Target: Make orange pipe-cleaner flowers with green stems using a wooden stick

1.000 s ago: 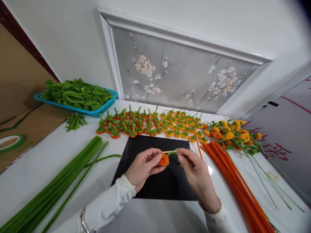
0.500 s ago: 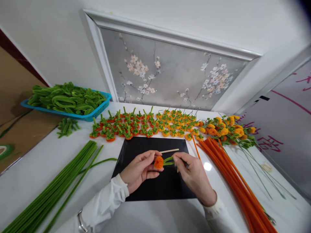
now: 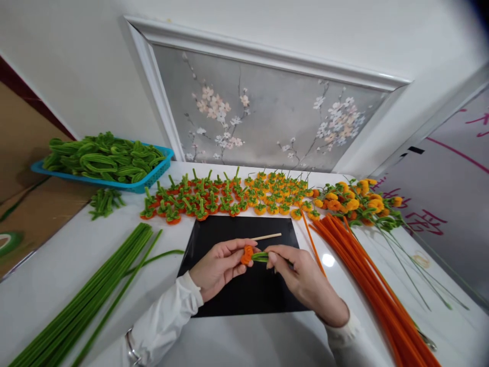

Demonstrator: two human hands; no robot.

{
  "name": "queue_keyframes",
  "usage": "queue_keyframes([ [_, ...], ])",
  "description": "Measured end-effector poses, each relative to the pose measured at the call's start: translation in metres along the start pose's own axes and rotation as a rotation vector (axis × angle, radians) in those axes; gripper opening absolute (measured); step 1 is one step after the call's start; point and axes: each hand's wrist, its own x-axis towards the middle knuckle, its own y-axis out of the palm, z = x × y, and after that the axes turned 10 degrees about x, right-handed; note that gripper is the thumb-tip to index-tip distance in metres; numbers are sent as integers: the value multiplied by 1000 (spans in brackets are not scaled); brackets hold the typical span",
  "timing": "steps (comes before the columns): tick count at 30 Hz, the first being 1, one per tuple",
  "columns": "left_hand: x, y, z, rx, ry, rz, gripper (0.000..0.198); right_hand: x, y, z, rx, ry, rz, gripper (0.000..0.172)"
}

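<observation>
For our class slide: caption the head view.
The left hand holds an orange pipe-cleaner flower while the right hand pinches its green stem over a black mat.

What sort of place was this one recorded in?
Probably a home craft table, not a factory line. Bundles of green pipe cleaners and orange pipe cleaners lie beside rows of small flowers, a blossom panel stands behind, and the left hand and right hand pinch a half-made flower.

head cam | looks forward-down, close over table (image 3: 69, 255) | wall ahead | single view
</observation>
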Motion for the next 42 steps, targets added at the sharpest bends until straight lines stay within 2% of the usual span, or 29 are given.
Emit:
queue_keyframes([
  [3,2,1,1,-40,-36,6,28,-2,-2,0,67,86,123,24],
  [6,2,5,2,-18,-35,-20,23,-1,1,-1,240,219,246,25],
  [8,-1,11,3,67,15,-74,27,0,6,-2,344,291,236,24],
  [11,-5,19,5,215,89,-127,34,1,13,-2,311,299,108,24],
  [14,-6,24,5,189,102,-174,37,0,18,2,216,247,68,25],
  [17,-4,23,4,42,67,-192,25,-3,18,6,121,159,123,23],
  [20,-3,20,5,-33,9,-154,21,-3,18,8,25,83,186,23],
  [26,-6,26,8,57,36,-175,26,-1,21,6,-124,59,105,32],
  [30,-9,29,7,113,34,-179,40,-1,20,4,-230,9,91,31],
  [32,-10,29,6,140,29,-166,44,0,17,3,-214,4,82,28],
  [35,-10,27,5,173,33,-131,43,3,13,2,-111,-58,-19,17],
  [37,-10,27,4,199,41,-87,39,5,11,1,-70,-162,-56,23],
  [39,-10,27,3,221,51,-43,35,6,11,-2,-72,-266,-37,29],
  [42,-12,27,2,246,46,-24,32,6,13,-6,-95,-343,-29,30],
])
